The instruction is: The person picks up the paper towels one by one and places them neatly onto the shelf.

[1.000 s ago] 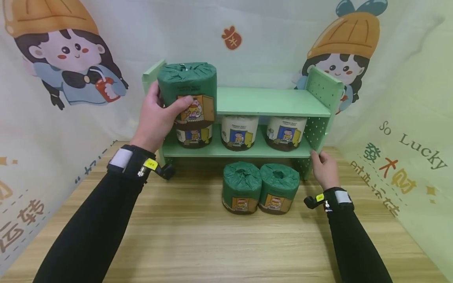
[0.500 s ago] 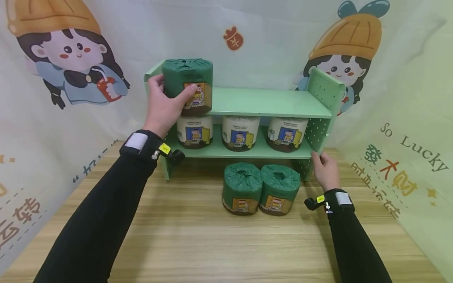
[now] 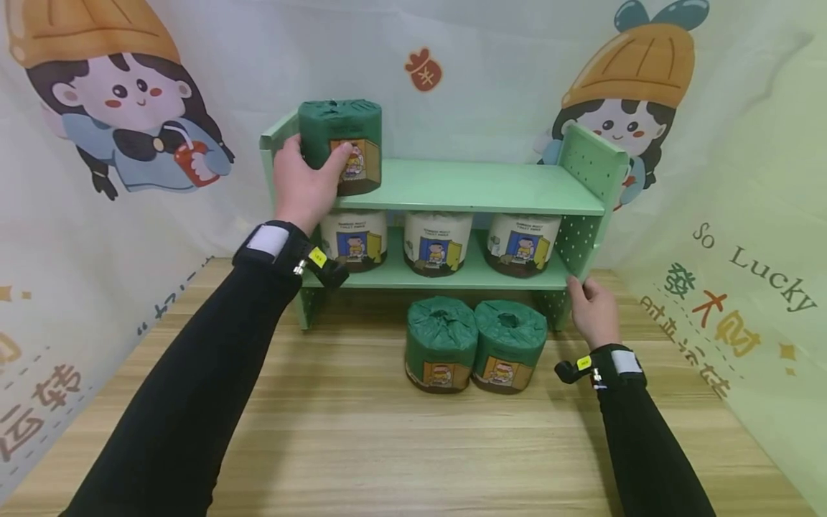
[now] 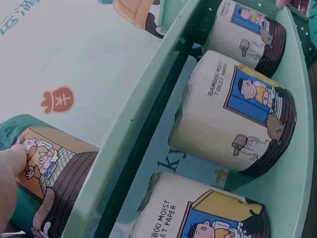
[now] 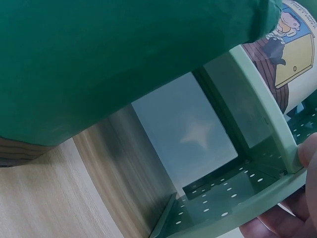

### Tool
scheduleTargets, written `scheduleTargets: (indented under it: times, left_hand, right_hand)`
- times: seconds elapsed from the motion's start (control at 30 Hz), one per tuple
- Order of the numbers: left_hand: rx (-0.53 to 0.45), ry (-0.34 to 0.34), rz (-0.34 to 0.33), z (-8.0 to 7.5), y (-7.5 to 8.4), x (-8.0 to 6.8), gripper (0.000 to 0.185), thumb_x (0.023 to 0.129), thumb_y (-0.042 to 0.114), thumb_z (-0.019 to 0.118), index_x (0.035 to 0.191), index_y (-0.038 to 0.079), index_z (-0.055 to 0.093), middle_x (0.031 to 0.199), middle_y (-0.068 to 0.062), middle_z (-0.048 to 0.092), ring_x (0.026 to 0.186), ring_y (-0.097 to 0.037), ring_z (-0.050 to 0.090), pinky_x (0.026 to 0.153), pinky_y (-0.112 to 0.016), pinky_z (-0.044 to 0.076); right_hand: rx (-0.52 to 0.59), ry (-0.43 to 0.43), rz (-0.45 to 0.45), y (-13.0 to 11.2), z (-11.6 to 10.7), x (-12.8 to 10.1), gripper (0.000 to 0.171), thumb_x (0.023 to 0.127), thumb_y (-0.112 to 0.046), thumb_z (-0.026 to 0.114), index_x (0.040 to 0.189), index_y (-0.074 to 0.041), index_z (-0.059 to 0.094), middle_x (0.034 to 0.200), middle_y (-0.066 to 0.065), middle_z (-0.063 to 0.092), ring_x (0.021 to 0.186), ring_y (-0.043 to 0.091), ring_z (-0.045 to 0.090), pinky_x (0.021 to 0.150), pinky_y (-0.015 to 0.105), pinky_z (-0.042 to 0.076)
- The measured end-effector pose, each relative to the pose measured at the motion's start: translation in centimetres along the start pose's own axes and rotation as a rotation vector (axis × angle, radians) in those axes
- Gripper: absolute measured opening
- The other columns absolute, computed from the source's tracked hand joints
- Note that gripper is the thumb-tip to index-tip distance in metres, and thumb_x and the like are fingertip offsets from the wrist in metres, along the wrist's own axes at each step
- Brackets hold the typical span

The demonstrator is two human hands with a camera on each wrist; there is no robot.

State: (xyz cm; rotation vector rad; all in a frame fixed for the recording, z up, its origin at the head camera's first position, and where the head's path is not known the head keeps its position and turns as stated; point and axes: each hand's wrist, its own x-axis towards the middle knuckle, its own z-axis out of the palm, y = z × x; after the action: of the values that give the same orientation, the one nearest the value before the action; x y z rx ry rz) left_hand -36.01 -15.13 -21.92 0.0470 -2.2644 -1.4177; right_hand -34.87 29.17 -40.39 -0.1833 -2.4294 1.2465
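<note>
Gripping one green-wrapped roll (image 3: 340, 147), the left hand (image 3: 304, 188) has its grip clenched round it at the left end of the shelf rack's (image 3: 497, 188) top board; whether its base fully rests there is hard to tell. Right hand (image 3: 593, 310) holds the rack's lower right corner, fingers curled on the panel edge. Three white rolls (image 3: 437, 242) stand on the lower board. Two green rolls (image 3: 474, 345) sit touching on the counter (image 3: 388, 445) in front. Wrist views cut most rolls off.
</note>
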Motion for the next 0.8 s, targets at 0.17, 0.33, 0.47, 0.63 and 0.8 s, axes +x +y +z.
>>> scheduleTargets:
  times: [0.17,0.33,0.47,0.63,0.8]
  left_hand:
    - [0.056,0.008,0.001,0.1,0.1,0.3,0.092,0.109,0.06,0.057,0.175,0.007,0.019,0.173,-0.017,0.042,0.161,-0.031,0.042,0.134,-0.046,0.036]
    - [0.11,-0.021,0.008,0.2,0.1,0.6,0.092,0.112,0.06,0.05,0.176,0.006,0.013,0.179,-0.019,0.032,0.166,-0.033,0.034,0.137,-0.047,0.032]
    - [0.121,-0.041,0.015,0.2,0.1,0.8,0.094,0.112,0.06,0.047,0.176,0.005,0.005,0.184,-0.018,0.017,0.17,-0.033,0.022,0.14,-0.046,0.023]
    - [0.063,-0.047,-0.009,0.2,-0.1,0.3,0.1,0.11,0.061,0.049,0.176,0.009,-0.005,0.186,-0.014,0.005,0.172,-0.029,0.012,0.141,-0.041,0.016]
    - [-0.02,-0.036,0.023,0.0,-0.1,-1.2,0.094,0.11,0.058,0.053,0.178,0.014,0.004,0.186,-0.009,0.013,0.171,-0.026,0.019,0.14,-0.042,0.023]
  right_hand:
    - [-0.003,-0.001,0.006,-0.1,-0.1,0.0,0.059,0.117,-0.048,0.042,0.135,0.0,0.07,0.121,0.027,0.07,0.094,0.03,0.054,0.068,0.033,0.041]
    - [0.003,-0.006,0.007,-0.2,-0.1,-0.1,0.059,0.117,-0.048,0.042,0.137,0.0,0.069,0.126,0.027,0.071,0.097,0.031,0.055,0.07,0.034,0.042]
    - [0.004,0.005,0.001,-0.1,-0.1,-0.1,0.058,0.117,-0.048,0.043,0.133,0.001,0.071,0.119,0.026,0.07,0.092,0.029,0.054,0.068,0.033,0.041]
    - [0.009,0.006,0.002,0.0,-0.1,-0.2,0.058,0.117,-0.047,0.043,0.135,0.0,0.071,0.119,0.026,0.071,0.092,0.029,0.055,0.069,0.033,0.042]
    - [0.013,-0.002,0.003,-0.1,-0.2,-0.2,0.059,0.117,-0.049,0.043,0.141,-0.002,0.069,0.125,0.026,0.072,0.098,0.03,0.056,0.075,0.034,0.044]
